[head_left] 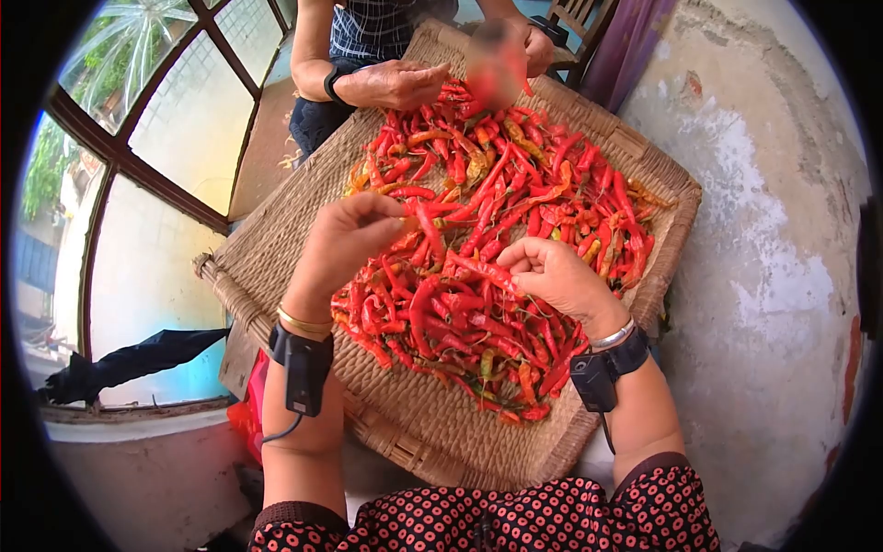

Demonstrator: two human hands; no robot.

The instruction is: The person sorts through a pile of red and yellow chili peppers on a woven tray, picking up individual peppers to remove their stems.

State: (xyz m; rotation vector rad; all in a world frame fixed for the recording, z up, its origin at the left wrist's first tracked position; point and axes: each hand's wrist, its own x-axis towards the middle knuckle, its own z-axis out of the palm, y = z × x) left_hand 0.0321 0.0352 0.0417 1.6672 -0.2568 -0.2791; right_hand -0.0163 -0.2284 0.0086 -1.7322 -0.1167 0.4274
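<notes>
Red chili peppers (460,313) lie in a large heap on a woven tray (267,212), with a few yellowish and brown ones among them. My left hand (354,235) is over the left side of the heap, thumb and fingertips pressed together by a red pepper; how firmly it holds the pepper is unclear. On the right, my right hand (556,276) has its fingers curled and pinched at the end of a red pepper (486,272) that points left. A band and a small black device are on each of my wrists.
Across the tray a person's hands (405,85) are at the far peppers, a dark band on one wrist. A window (175,166) and a folded black umbrella (147,359) are at left. A worn wall (754,230) stands at right, a purple curtain (630,51) behind.
</notes>
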